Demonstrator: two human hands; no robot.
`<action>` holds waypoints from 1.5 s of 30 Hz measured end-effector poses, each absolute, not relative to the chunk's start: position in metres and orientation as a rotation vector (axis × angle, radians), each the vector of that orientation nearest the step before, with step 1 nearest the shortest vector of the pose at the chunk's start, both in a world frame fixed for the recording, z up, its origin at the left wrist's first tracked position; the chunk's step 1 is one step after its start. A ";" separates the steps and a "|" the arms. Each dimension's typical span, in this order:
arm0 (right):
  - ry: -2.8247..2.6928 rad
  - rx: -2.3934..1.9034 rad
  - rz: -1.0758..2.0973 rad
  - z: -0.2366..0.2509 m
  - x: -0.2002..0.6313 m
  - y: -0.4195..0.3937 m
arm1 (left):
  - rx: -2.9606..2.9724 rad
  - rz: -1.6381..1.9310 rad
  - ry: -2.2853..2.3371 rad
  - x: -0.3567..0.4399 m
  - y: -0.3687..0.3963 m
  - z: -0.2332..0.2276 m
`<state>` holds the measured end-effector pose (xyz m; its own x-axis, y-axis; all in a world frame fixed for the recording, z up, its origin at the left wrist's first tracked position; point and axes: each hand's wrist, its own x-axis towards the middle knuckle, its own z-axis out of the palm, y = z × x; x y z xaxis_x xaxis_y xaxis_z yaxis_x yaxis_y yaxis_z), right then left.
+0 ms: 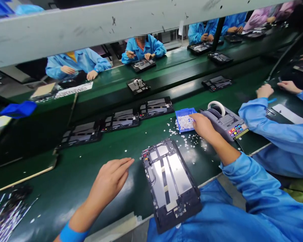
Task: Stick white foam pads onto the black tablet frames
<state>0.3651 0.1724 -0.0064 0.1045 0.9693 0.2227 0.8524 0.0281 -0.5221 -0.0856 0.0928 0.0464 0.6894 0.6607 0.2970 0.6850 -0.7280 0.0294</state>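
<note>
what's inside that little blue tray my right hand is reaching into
The blue tray holds a heap of small white pieces; more lie scattered on the green table beside it. The right hand covers the tray's right corner, so what lies under the fingers cannot be seen.

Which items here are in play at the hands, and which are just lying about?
In play:
- right hand reaching into blue tray of small white pieces
- left hand flat on the belt beside the open frame

Lying about:
- tape dispenser
- three frames further up the belt
- loose strips at far left
</note>
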 end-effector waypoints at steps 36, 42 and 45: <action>-0.258 -1.393 0.981 -0.021 0.430 -0.002 | -2.833 -0.681 -1.364 -0.065 0.089 0.057; -0.736 -1.294 1.252 0.010 0.307 0.013 | -2.952 -1.287 -2.268 0.015 0.055 0.061; -1.012 -1.249 1.345 0.022 0.255 0.036 | -3.018 -1.843 -2.559 0.051 0.056 0.052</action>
